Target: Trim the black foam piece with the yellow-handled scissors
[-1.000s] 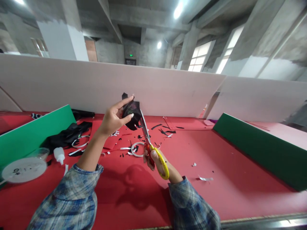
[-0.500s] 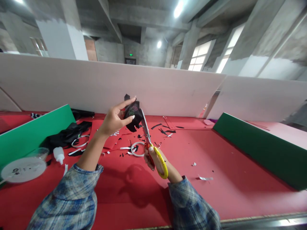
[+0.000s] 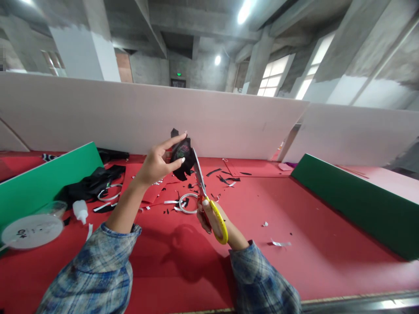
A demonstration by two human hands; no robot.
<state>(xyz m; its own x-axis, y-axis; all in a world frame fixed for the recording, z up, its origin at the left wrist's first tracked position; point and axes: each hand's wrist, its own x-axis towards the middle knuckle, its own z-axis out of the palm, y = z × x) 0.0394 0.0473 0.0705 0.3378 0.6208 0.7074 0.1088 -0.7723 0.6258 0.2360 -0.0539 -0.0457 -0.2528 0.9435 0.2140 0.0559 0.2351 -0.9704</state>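
Observation:
My left hand is raised above the red table and pinches a small black fabric piece with a coloured print between thumb and fingers. My right hand grips yellow-handled scissors, fingers through the handle loops. The blades point up and touch the right edge of the fabric piece. Both arms wear blue plaid sleeves.
Black and white scraps, a white ring and a black cloth heap lie on the table. A white glue bottle and a clear round lid sit at left. Green boards flank both sides; white partitions stand behind.
The fabric piece and the scissors have shifted slightly right and up; my right hand has edged a little toward the fabric. Otherwise the scene is the same.

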